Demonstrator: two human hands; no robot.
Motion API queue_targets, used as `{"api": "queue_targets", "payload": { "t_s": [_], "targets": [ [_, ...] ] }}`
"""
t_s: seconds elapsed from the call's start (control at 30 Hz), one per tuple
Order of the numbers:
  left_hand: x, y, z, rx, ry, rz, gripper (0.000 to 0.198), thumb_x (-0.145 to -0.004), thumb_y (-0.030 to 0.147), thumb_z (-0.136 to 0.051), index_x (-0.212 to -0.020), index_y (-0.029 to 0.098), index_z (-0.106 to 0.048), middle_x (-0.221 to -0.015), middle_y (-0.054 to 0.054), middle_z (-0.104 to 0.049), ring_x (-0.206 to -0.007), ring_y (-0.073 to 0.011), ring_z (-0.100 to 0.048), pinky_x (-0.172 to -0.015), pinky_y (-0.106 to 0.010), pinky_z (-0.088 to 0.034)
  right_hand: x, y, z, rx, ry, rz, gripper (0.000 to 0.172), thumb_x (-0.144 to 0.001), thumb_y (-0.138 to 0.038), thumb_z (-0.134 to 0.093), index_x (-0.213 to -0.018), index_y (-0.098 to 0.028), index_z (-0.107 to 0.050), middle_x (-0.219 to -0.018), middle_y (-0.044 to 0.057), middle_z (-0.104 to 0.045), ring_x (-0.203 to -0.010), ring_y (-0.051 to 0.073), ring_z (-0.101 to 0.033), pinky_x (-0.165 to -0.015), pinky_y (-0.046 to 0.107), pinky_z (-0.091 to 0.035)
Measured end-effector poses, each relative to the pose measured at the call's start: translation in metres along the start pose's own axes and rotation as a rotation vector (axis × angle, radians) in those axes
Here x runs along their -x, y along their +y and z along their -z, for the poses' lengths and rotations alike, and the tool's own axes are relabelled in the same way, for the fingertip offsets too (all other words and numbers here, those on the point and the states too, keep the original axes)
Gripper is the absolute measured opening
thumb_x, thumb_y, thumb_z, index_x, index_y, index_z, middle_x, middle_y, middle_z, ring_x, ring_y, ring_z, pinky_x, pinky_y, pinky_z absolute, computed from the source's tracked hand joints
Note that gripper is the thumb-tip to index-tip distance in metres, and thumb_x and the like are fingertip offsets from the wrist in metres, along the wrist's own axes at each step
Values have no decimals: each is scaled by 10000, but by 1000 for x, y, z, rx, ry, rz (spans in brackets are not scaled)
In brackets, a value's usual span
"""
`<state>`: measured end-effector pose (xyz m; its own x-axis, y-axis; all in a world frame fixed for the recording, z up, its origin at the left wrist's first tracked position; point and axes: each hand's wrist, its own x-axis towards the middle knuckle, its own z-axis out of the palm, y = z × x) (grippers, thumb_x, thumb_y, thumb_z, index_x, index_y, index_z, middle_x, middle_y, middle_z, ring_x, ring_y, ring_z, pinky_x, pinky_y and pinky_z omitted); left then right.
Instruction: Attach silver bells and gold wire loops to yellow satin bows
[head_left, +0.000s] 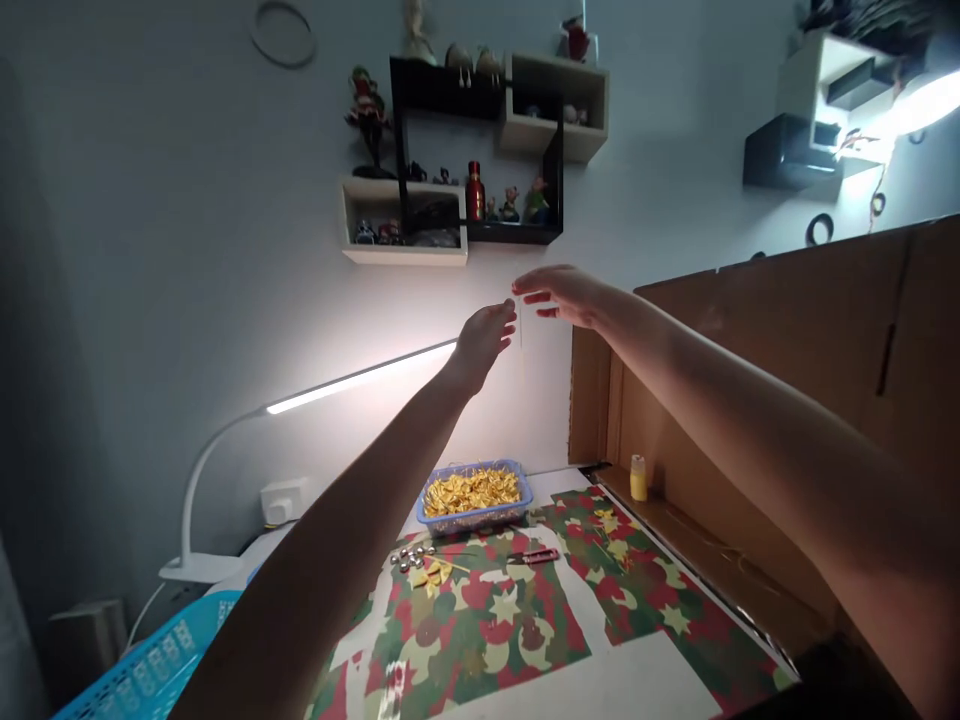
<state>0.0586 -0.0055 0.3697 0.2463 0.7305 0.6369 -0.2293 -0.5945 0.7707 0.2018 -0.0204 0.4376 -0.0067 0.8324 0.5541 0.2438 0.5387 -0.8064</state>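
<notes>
Both my hands are raised at arm's length in front of the wall, their fingertips almost meeting. My left hand (484,345) has thumb and fingers drawn together; whatever they pinch is too small to make out. Slightly higher, my right hand (562,293) has its index finger and thumb close to the left thumb tip, with the other fingers loosely curled. A faint thin strand (521,330) seems to hang down between the hands. Below them on the table stands a blue basket (457,525) filled with gold ribbon-like pieces (472,490).
Red-handled snips (534,556), silver beads (411,560) and gold bows (433,575) lie on the camouflage-patterned covering (502,640). A lit lamp (360,377) reaches in from the left. Cardboard (765,370) walls the right, near a yellow bottle (637,478). A turquoise basket (165,660) sits front left.
</notes>
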Motion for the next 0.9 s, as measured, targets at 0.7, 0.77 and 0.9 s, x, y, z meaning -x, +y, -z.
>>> {"api": "queue_targets", "payload": {
  "t_s": [0.7, 0.77, 0.9],
  "targets": [
    [-8, 35, 61, 47, -249, 108, 255, -923, 323, -501, -846, 151, -673, -663, -27, -615, -487, -81, -492, -541, -232, -468, 2, -2, -56, -173, -200, -20, 84, -705, -237, -685, -661, -199, -625, -851, 35, -653, -909, 184, -558, -860, 357, -412],
    [-8, 36, 61, 56, -238, 111, 261, -931, 321, -493, -786, 159, -639, -581, 16, -527, -422, -63, -394, -478, -208, -413, 0, -2, -60, -193, -197, -33, 107, -717, -243, -679, -652, -197, -607, -858, 33, -653, -928, 183, -555, -868, 351, -411],
    [-6, 40, 63, 0, -227, 137, 272, -907, 377, -491, -870, 178, -672, -830, -50, -661, -653, -117, -588, -617, -240, -486, -3, -3, -65, -200, -197, -48, 82, -738, -233, -668, -670, -201, -636, -896, 42, -671, -933, 198, -565, -875, 371, -420]
  ]
}}
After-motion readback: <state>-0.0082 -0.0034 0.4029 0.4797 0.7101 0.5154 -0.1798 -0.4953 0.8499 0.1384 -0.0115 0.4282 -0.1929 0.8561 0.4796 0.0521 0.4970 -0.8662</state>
